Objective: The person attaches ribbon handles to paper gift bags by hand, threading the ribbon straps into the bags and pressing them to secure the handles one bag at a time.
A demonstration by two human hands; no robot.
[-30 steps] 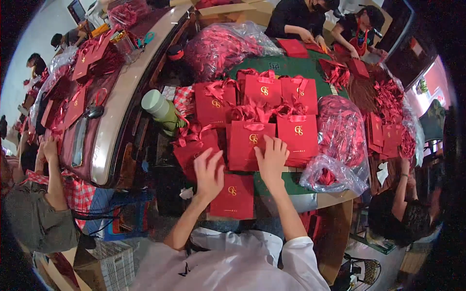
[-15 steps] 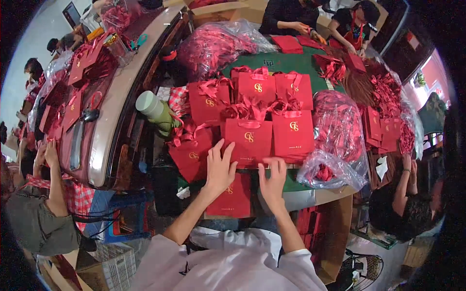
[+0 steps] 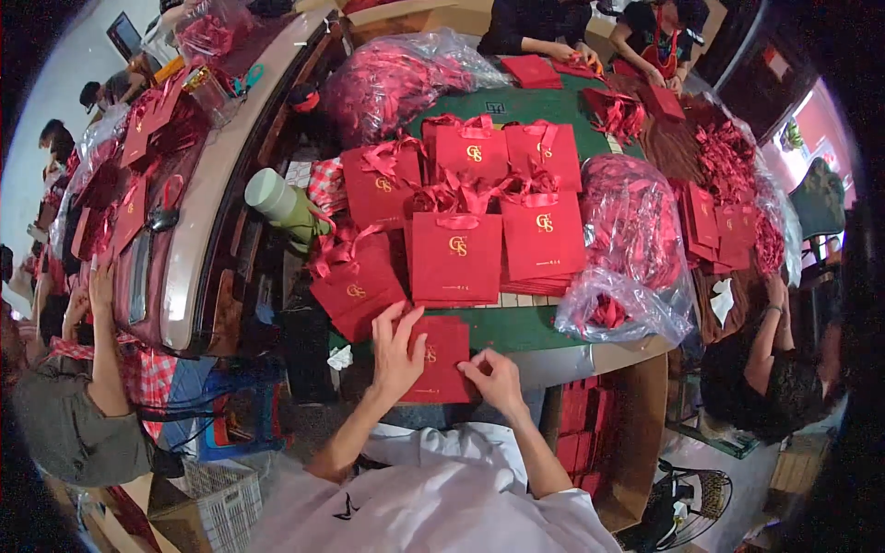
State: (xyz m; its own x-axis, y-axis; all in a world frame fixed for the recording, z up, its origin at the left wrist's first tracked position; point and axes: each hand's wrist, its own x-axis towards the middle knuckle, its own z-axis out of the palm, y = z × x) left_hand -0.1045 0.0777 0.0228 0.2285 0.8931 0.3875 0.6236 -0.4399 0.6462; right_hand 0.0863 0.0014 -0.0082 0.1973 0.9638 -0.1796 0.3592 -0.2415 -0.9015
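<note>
A flat red paper bag [image 3: 444, 355] with gold print lies at the table's near edge, others apparently beneath it. My left hand [image 3: 395, 361] rests over its left side, fingers apart. At its right edge my right hand [image 3: 498, 380] is closed, thumb and forefinger together on the bag's border. Just beyond stands a pile of red bags [image 3: 455, 263] with ribbon handles folded over the top. More ribboned bag piles sit around it: one tilted at the left [image 3: 358, 288], one at the right [image 3: 544, 235], and several behind.
A clear plastic sack of red ribbon [image 3: 631, 226] lies at right, another ribbon sack [image 3: 396, 83] at the far left. A green bottle [image 3: 281, 203] stands left of the bags. Below the table's right edge is a cardboard box [image 3: 636, 442] of red bags. Co-workers sit around.
Both hands have drawn back from the middle bag pile to the near bag. My right hand has gone from spread fingers to a pinch at its edge.
</note>
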